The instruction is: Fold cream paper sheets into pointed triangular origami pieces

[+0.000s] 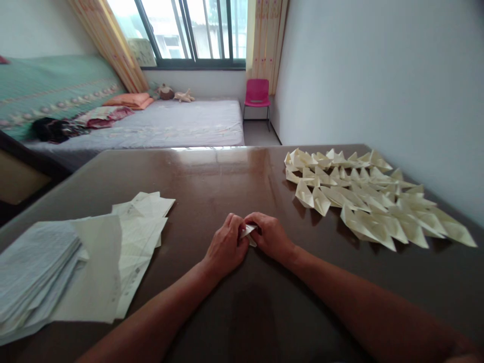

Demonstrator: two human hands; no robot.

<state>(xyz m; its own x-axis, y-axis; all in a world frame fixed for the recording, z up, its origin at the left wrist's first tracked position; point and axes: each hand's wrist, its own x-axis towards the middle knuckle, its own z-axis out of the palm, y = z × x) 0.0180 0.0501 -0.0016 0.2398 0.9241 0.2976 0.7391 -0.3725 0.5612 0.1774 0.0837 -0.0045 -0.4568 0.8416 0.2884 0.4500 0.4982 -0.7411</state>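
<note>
My left hand [226, 246] and my right hand [269, 234] meet at the middle of a dark brown table [212, 176]. Both are closed round a small folded piece of cream paper [248, 233], which is mostly hidden between the fingers. A stack of flat paper sheets [56, 272] lies to the left of my left arm. To the right of my right hand lie several folded paper boats [370, 199] spread in rows.
A white wall runs along the table's right side. Beyond the table's far edge are a bed with a grey cover [170, 123], a pink chair [257, 96] and a window with curtains [192, 30].
</note>
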